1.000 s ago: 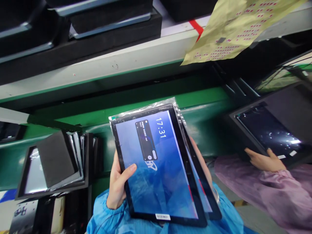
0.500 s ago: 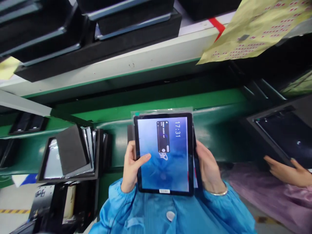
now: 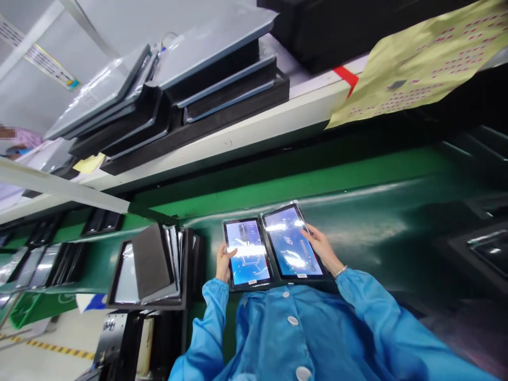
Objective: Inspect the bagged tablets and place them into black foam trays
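Observation:
Two lit tablets in black bezels lie side by side at the lower middle, both screens glowing blue. My left hand (image 3: 224,263) grips the outer edge of the left tablet (image 3: 248,252), with its thumb across the screen. My right hand (image 3: 320,247) rests its fingers on the lower right of the right tablet (image 3: 288,241), which tilts slightly away from its neighbour. Blue sleeves cover both my forearms. The tablets' backs are hidden.
Behind the tablets runs a green bench wall (image 3: 337,182). Stacked black foam trays with tablets (image 3: 178,100) sit on a white shelf above. A yellow sheet with red dots (image 3: 424,69) hangs upper right. A black tray with a grey foam pad (image 3: 151,259) stands left.
The two tablets, held stacked before, now sit apart side by side. My hands have spread and lowered, the view has tilted up, and the co-worker's hand and pink sleeve have left the frame.

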Demonstrator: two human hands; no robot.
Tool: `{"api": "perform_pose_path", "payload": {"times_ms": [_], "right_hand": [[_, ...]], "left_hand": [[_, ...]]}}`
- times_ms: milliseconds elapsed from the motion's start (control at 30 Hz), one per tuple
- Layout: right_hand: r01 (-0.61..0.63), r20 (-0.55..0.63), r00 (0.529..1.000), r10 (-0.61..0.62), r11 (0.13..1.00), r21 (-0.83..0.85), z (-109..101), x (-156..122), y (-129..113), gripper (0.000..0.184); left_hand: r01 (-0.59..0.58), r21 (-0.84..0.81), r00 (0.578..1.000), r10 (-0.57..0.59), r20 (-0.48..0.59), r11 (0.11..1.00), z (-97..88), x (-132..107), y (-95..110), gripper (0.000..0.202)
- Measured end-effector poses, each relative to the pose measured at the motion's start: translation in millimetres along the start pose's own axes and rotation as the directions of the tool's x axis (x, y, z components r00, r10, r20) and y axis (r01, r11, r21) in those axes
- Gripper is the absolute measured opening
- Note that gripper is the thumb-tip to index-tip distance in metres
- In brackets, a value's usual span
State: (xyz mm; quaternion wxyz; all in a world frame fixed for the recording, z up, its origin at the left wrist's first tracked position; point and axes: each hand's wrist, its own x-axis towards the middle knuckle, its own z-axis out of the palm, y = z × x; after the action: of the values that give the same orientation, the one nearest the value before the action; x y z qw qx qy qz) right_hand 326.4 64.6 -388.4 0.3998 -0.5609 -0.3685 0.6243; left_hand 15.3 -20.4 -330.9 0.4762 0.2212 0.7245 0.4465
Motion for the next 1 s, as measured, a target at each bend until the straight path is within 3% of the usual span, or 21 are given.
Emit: {"api": "perform_pose_path", "payload": {"times_ms": [167, 267, 333, 467, 633, 800, 1000], "right_hand": [[0.024, -0.020, 0.999, -0.029, 0.983, -0.180, -10, 21, 26, 0.036], [0.037, -0.040, 0.998, -0.053, 0.945, -0.324, -17, 24, 36, 0.036], [0.038, -0.038, 0.998, -0.058, 0.916, -0.400, -21, 28, 40, 0.034], [0.043, 0.017, 0.999, -0.040, 0.875, -0.481, -29, 43, 39, 0.035], [0.072, 0.111, 0.994, -0.020, 0.868, -0.492, -40, 59, 34, 0.034], [0.046, 0.146, 0.989, 0.023, 0.889, -0.455, -46, 63, 33, 0.032], [0.017, 0.152, 0.987, 0.053, 0.903, -0.429, -45, 66, 37, 0.033]], "left_hand": [[-0.028, 0.301, 0.996, 0.051, -0.067, 0.953, -1.6, 28, -12, 0.029], [-0.081, 0.522, 0.968, 0.193, -0.163, 0.849, 4.3, 39, -10, 0.039], [-0.131, 0.654, 0.934, 0.313, -0.170, 0.745, 13.3, 46, -5, 0.048], [-0.303, 0.811, 0.892, 0.448, 0.058, 0.500, 49.8, 61, 2, 0.054], [-0.449, 0.857, 0.839, 0.448, 0.308, 0.251, 101.5, 89, 5, 0.049], [-0.431, 0.896, 0.833, 0.429, 0.350, 0.107, 121.9, 108, 7, 0.036], [-0.388, 0.921, 0.836, 0.434, 0.335, 0.036, 130.9, 108, -2, 0.036]]}}
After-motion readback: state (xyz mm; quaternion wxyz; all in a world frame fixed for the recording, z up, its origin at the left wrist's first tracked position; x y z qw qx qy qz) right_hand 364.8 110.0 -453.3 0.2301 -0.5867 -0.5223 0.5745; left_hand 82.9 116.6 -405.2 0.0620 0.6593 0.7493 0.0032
